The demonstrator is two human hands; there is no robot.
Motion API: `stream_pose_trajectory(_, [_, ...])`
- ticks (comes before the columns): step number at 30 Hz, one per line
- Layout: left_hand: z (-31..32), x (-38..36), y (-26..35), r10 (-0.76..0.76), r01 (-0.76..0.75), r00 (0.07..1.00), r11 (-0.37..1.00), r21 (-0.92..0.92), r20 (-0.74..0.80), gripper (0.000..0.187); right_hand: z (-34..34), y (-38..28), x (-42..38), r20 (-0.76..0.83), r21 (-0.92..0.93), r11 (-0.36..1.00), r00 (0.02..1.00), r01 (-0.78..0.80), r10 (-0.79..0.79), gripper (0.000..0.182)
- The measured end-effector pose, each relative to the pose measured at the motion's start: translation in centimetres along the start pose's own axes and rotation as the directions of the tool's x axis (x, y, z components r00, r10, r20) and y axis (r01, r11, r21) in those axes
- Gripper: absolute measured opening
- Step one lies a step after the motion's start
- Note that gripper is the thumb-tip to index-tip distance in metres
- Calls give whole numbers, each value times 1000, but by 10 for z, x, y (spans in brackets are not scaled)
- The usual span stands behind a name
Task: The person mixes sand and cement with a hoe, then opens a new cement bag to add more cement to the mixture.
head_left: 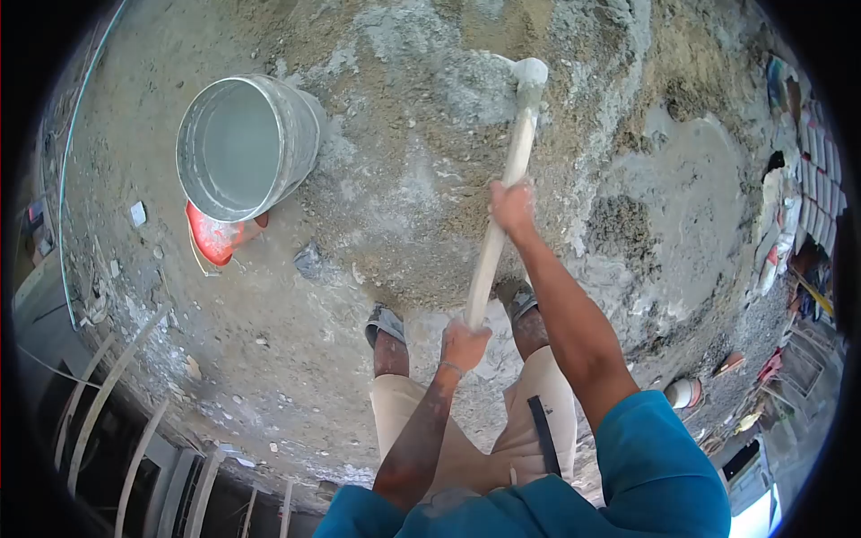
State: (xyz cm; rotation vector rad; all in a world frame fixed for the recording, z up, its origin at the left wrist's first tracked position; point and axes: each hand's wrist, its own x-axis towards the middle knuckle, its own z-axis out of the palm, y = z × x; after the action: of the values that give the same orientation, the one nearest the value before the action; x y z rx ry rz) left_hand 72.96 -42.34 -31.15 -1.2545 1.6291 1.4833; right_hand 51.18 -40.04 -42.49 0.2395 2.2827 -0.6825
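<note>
My right hand (513,208) is wrapped around the middle of a long, pale wooden-handled hoe (502,211), and my left hand (465,345) grips it near the lower end. The hoe slants away between my legs, its head at the grey, wet mix on the ground (421,193). Left of it stands a round, grey-smeared bucket (305,134) of cloudy liquid, a red container (212,235) just beside it.

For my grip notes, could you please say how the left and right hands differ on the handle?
The right hand grips the handle nearer the tool's head; the left hand grips near its other end. The left hand has a band at its wrist, while the right hand shows none. Both close around the same handle.
</note>
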Motion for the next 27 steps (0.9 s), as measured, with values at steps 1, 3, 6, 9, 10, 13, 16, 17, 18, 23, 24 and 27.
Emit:
stream_pose_trajectory(1, [0, -25, -15, 39, -37, 997, 999, 23, -66, 30, 4, 10, -36, -41, 61, 998, 998, -34, 36, 59])
stream_pose_trajectory(3, [6, -75, -59, 43, -32, 998, 967, 252, -38, 24, 17, 37, -97, 26, 156, 982, 994, -108, 105, 62])
stream_pose_trajectory(6, [17, -126, -77, -153, 192, 969, 961, 197, -195, 31, -2, 25, -180, 155, 287, 919, 960, -270, 233, 65])
stream_pose_trajectory(9, [18, -129, -86, -185, 213, 972, 955, 207, -148, 37, -17, 23, -201, -32, 321, 936, 986, -144, 163, 61])
stream_pose_trajectory(10, [19, -119, -81, -100, 128, 981, 977, 172, -164, 31, -27, 20, -193, -41, 334, 934, 988, -126, 148, 61])
stream_pose_trajectory(13, [24, -58, -53, 201, -191, 975, 976, 101, -94, 21, -69, 3, -146, -144, 515, 855, 978, -58, 153, 56])
stream_pose_trajectory(16, [36, 12, 62, 279, -276, 960, 955, 108, -8, 18, -142, -39, -66, -367, 441, 891, 928, 109, 68, 44])
stream_pose_trajectory(17, [46, 41, 96, 368, -365, 930, 927, 92, -20, 21, -172, -55, -36, -473, 382, 894, 881, 234, -29, 44])
stream_pose_trajectory(18, [56, 65, 138, 459, -459, 888, 888, 42, 2, 22, -202, -76, -10, -562, 353, 885, 825, 303, -58, 45])
stream_pose_trajectory(23, [90, 139, 318, 544, -520, 807, 839, -160, 228, 23, -301, -113, 127, -751, -192, 942, 577, 275, -322, 54])
stream_pose_trajectory(24, [89, 136, 339, 457, -421, 830, 889, -178, 320, 22, -315, -104, 164, -578, -271, 954, 771, 129, -268, 56])
stream_pose_trajectory(27, [95, 126, 321, 269, -206, 879, 959, -197, 393, 22, -271, -80, 164, -619, -60, 998, 784, 15, -49, 57])
